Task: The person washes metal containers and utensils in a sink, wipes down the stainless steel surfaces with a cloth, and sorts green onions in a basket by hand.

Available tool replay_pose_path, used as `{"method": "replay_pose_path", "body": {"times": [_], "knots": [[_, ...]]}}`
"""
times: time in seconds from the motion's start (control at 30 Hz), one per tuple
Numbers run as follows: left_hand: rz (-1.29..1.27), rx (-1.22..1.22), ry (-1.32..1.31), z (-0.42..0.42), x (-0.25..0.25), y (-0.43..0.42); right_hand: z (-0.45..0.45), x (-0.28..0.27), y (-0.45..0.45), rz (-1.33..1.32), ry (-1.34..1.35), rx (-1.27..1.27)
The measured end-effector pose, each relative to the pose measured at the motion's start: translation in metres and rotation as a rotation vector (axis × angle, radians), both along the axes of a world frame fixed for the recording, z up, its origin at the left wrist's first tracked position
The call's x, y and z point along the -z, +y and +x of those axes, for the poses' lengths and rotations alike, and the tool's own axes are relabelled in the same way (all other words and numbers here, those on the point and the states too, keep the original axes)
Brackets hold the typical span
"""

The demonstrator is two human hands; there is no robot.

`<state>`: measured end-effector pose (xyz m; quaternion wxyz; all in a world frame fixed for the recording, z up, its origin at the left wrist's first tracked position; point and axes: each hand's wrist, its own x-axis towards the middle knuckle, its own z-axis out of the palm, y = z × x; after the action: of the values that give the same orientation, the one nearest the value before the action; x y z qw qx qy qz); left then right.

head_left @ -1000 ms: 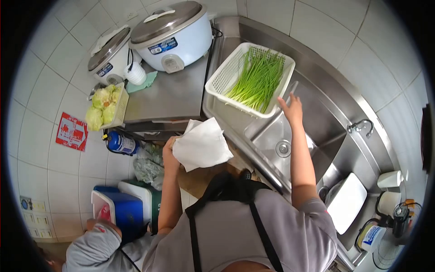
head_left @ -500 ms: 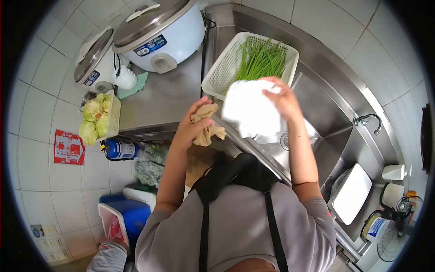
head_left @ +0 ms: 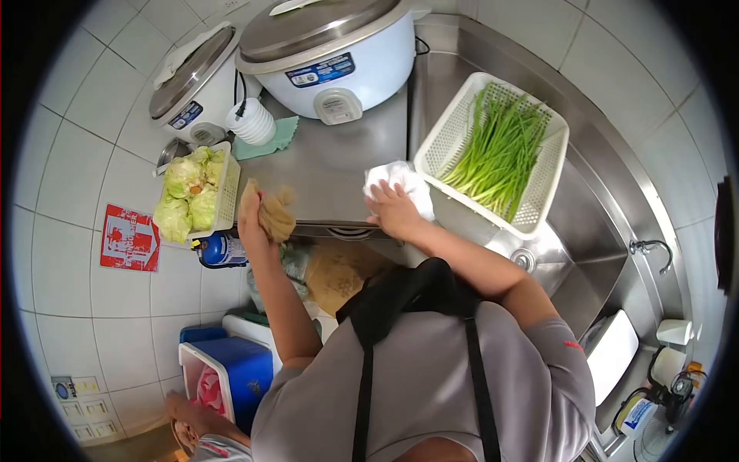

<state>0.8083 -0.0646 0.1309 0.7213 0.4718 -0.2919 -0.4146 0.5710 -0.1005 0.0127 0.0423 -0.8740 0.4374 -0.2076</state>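
My left hand [head_left: 255, 219] is closed on a crumpled tan cloth [head_left: 279, 216], held over the front edge of the steel counter [head_left: 339, 165]. My right hand [head_left: 396, 212] presses a bunched white cloth [head_left: 414, 185] down where the counter meets the sink, its fingers curled over the cloth. Just right of that cloth is a white perforated basket [head_left: 441, 154] holding long green stalks [head_left: 500, 150], which look like chives or spring onions.
Two rice cookers [head_left: 331, 77] and stacked white cups [head_left: 252, 123] stand at the back of the counter. Lettuce heads [head_left: 183, 196] fill a basket at left. The sink [head_left: 581, 281] has a tap [head_left: 654, 250]. A person's hand [head_left: 192, 416] is by a blue cooler [head_left: 246, 373].
My right hand has brought the white cloth from above the sink down to the counter's right edge. My left hand has moved left with the tan cloth. The view has shifted left.
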Motion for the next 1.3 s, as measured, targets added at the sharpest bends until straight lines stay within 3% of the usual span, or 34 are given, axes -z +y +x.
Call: {"method": "replay_pose_path", "body": {"times": [0.07, 0.13, 0.2, 0.3, 0.37, 0.4, 0.47, 0.57, 0.63, 0.67, 0.7, 0.73, 0.8, 0.87, 0.97, 1.07, 1.13, 1.2, 1.3], "knots": [[0.031, -0.034, 0.003, 0.014, 0.005, 0.014, 0.005, 0.046, -0.038, -0.101, 0.043, 0.118], [0.066, -0.056, 0.038, 0.032, 0.016, 0.028, 0.006, 0.043, -0.09, -0.003, 0.315, 0.408], [0.099, -0.059, 0.092, 0.056, 0.024, 0.038, 0.014, 0.038, -0.133, 0.095, 0.016, 0.585], [0.127, -0.135, 0.075, 0.067, 0.017, 0.05, 0.077, 0.037, -0.151, 0.13, 0.003, 0.445], [0.145, -0.14, 0.084, 0.077, 0.019, 0.044, 0.145, 0.071, -0.133, 0.146, -0.202, 0.116], [0.142, -0.129, 0.09, 0.08, 0.022, 0.037, 0.16, 0.026, -0.098, 0.324, -0.136, -0.018], [0.13, -0.099, 0.098, 0.085, 0.027, 0.018, 0.196, 0.018, -0.064, 0.509, -0.004, -0.398], [0.139, -0.08, 0.031, 0.083, 0.023, -0.005, 0.173, 0.048, -0.065, 0.302, -0.181, -0.746], [0.123, -0.033, 0.022, 0.085, 0.024, -0.017, 0.117, 0.031, -0.101, 0.523, -0.156, -0.291], [0.14, -0.001, 0.05, 0.085, 0.025, -0.022, 0.089, 0.041, -0.12, 0.072, -0.206, -0.02], [0.153, 0.035, 0.079, 0.082, 0.027, -0.03, 0.069, -0.023, -0.131, 0.615, -0.13, 0.422], [0.177, 0.072, 0.102, 0.079, 0.028, -0.034, 0.053, 0.031, -0.156, 0.028, 0.038, 0.597], [0.184, 0.142, 0.083, 0.062, 0.028, -0.048, 0.041, 0.043, -0.189, -0.023, -0.108, 0.96], [0.19, 0.206, 0.059, 0.038, 0.028, -0.059, 0.038, 0.033, -0.205, 0.028, -0.614, 1.035], [0.153, 0.392, 0.009, 0.013, 0.031, -0.075, 0.041, 0.019, -0.201, -0.038, -0.382, 0.908], [0.115, 0.5, -0.033, -0.008, 0.031, -0.088, 0.044, 0.022, -0.188, -0.134, -0.64, 0.594], [0.078, 0.534, -0.109, -0.023, 0.037, -0.097, 0.044, 0.018, -0.176, -0.059, -0.803, 0.411], [0.02, 0.444, -0.228, -0.039, 0.04, -0.102, 0.043, 0.006, -0.157, -0.063, -0.567, 0.52], [-0.056, 0.304, -0.326, -0.057, 0.039, -0.108, 0.034, -0.013, -0.146, -0.206, -0.526, 0.425]]}}
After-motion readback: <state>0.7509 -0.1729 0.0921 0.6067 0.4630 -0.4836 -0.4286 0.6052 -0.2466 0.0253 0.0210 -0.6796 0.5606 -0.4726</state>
